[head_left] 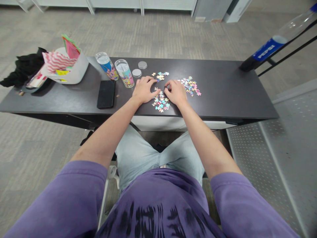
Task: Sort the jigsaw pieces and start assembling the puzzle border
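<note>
Small colourful jigsaw puzzle pieces lie on a dark tabletop in three groups. My left hand [144, 90] rests at the left of the middle, thumb and fingers apart. Its fingertips touch near a blue piece by the far pile of puzzle pieces [160, 76], and its thumb reaches the near pile of puzzle pieces [160, 103]. Facing it, my right hand [176, 91] has its fingers curled towards the thumb between the piles; whatever is in them is too small to make out. Beside its knuckles spreads the right pile of puzzle pieces [192, 86].
Two clear printed canisters [125, 73] stand left, with round metal lids [137, 73] beside them. A black phone-like slab [106, 94] lies nearer me. Further left are a white basket [78, 71] of cloths and black fabric [27, 67]. A Pepsi bottle [268, 49] stands at the right end.
</note>
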### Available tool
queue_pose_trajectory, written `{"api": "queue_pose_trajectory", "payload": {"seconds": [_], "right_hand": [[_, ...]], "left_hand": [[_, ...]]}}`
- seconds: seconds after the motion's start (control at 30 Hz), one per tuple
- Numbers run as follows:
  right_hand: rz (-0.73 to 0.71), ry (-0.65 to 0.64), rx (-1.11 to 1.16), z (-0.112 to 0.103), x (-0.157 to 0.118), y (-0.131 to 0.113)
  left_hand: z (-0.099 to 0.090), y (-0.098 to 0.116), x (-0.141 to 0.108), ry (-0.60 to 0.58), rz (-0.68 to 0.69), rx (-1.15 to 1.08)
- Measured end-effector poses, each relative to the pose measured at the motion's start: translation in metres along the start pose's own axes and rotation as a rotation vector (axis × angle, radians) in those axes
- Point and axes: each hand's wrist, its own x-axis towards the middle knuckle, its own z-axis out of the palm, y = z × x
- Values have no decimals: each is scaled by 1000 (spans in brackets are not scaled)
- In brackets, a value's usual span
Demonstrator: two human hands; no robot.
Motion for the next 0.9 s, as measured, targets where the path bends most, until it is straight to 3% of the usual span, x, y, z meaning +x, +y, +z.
{"api": "queue_pose_trajectory", "payload": {"seconds": [0.9], "right_hand": [[-4,-5,-6,1,1,2]], "left_hand": [[2,-1,1,16,-5,-18]]}}
